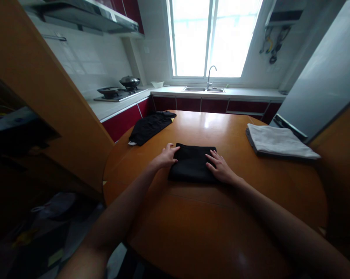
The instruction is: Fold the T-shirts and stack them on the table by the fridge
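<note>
Left hand (165,156): fingers spread, resting on the near-left edge of the folded black cloth (192,164)
Right hand (219,166): flat and open on its right side
Folded black cloth: on the wooden table (210,217), between both hands
Loose black garment (151,126): beyond the folded black cloth, to its left
White folded cloth (281,140): right of it
</note>
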Demonstrator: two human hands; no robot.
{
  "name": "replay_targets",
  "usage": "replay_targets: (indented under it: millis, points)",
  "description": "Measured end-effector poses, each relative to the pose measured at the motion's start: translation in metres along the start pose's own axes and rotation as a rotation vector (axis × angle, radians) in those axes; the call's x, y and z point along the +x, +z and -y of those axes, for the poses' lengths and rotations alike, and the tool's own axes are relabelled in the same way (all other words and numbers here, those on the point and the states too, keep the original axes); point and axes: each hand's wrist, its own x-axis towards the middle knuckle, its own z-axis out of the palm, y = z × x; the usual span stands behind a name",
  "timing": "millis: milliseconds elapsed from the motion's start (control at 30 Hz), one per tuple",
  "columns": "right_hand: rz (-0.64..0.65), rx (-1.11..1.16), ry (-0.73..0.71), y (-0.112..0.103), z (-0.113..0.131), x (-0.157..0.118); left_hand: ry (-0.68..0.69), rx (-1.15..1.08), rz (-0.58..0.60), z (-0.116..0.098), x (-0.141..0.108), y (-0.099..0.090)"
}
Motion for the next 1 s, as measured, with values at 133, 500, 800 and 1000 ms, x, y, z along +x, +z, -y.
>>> replay_targets:
  millis: [133, 500, 800, 1000]
  points:
    - [0.017, -0.033, 0.015, 0.000, 0.003, 0.000, 0.194, 0.152, -0.118, -0.023, -0.006, 0.017]
    - [-0.028, -0.183, -0.195, -0.012, 0.054, -0.023, 0.138, 0.416, 0.202, -0.025, -0.017, 0.052]
    - [0.172, -0.202, -0.289, 0.015, 0.077, -0.047, 0.102, 0.397, 0.125, -0.014, -0.005, 0.041]
    - [0.175, -0.144, -0.271, 0.008, 0.077, -0.045, 0.095, 0.413, 0.134, -0.011, -0.004, 0.043]
